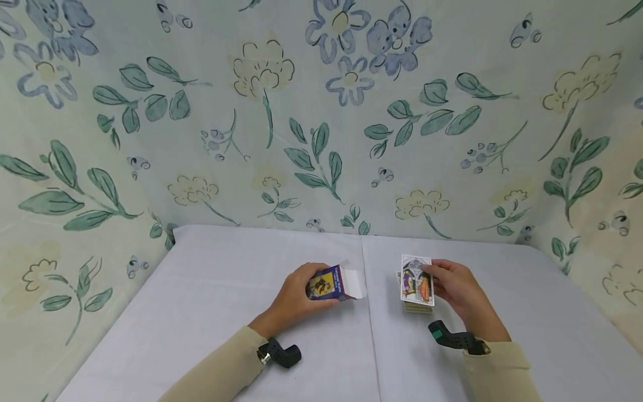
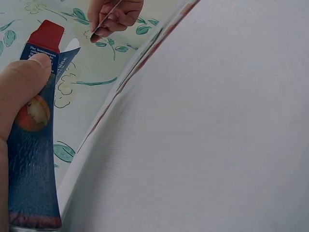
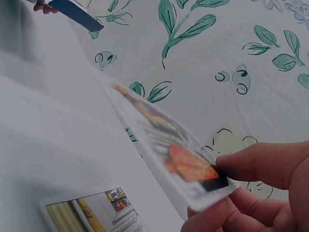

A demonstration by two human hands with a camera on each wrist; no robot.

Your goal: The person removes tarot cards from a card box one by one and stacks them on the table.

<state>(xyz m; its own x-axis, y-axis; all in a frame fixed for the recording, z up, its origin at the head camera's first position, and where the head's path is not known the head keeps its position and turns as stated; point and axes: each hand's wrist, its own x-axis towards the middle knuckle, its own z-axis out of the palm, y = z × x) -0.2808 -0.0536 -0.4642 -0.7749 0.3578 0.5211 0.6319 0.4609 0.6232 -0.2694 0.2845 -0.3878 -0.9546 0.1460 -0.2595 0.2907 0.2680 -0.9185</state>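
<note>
My left hand grips a small blue tarot card box with a yellow picture on its front. The flap at the box's right end stands open, and the left wrist view shows the thumb along the narrow blue side. Between thumb and fingers, my right hand pinches a picture card by its right edge. In the right wrist view this card is tilted. Below it lies a stack of cards, partly hidden; the top card shows face up.
A white cloth covers the table, with a crease running front to back between the hands. Behind the table hangs a floral curtain. Each wrist wears a black camera band over a beige sleeve.
</note>
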